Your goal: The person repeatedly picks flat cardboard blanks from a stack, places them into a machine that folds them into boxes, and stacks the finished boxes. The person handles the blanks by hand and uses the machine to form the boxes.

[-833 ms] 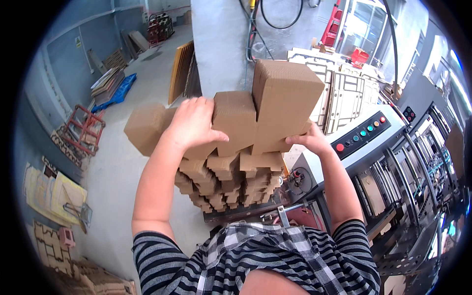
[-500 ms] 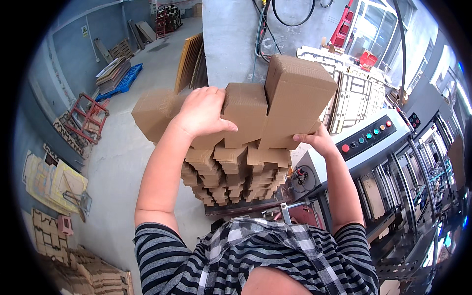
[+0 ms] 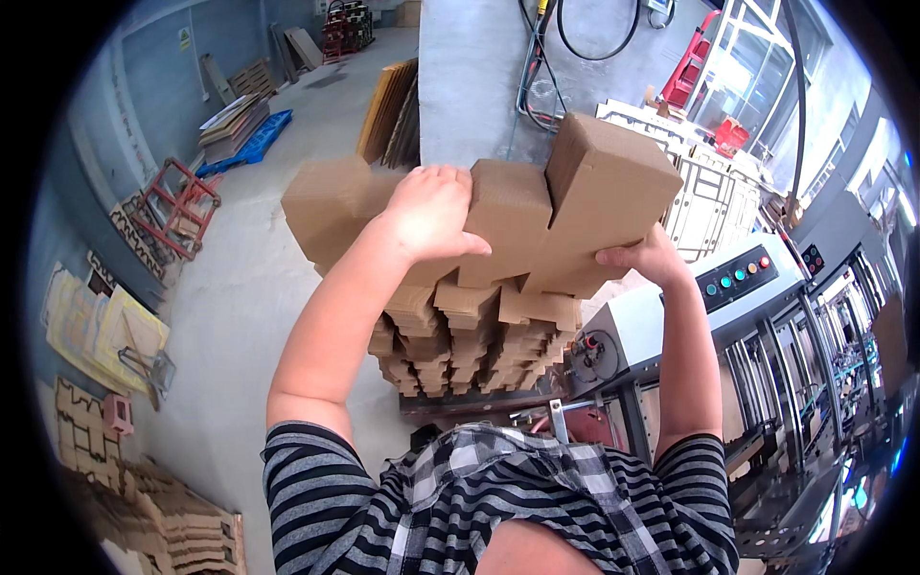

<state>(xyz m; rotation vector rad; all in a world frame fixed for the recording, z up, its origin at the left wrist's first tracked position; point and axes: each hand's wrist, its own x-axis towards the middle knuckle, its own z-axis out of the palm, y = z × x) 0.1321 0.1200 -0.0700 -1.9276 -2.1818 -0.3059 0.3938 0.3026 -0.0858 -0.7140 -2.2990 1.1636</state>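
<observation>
A thick bundle of brown die-cut cardboard blanks (image 3: 513,222) is in both my hands, upright with its tabbed edge on top. My left hand (image 3: 433,213) is wrapped over the top edge left of the middle tab, its thumb lying across the near face. At the lower right end my right hand (image 3: 650,259) grips the bundle, thumb on the near face and fingers hidden behind. Directly beneath is a tall stack of similar cardboard blanks (image 3: 470,335) in staggered layers; whether the bundle touches its top, I cannot tell.
On the right stands a machine with a button panel (image 3: 733,278). A grey pillar (image 3: 479,86) with hanging cables rises ahead. Further left are a red metal frame (image 3: 177,206), a blue pallet (image 3: 249,144) with stacked sheets, and more cardboard (image 3: 182,522) at lower left.
The view has shifted a little, so the surroundings sit further right. My hands and the bundle have moved slightly right relative to the stack. Both hands keep their grip.
</observation>
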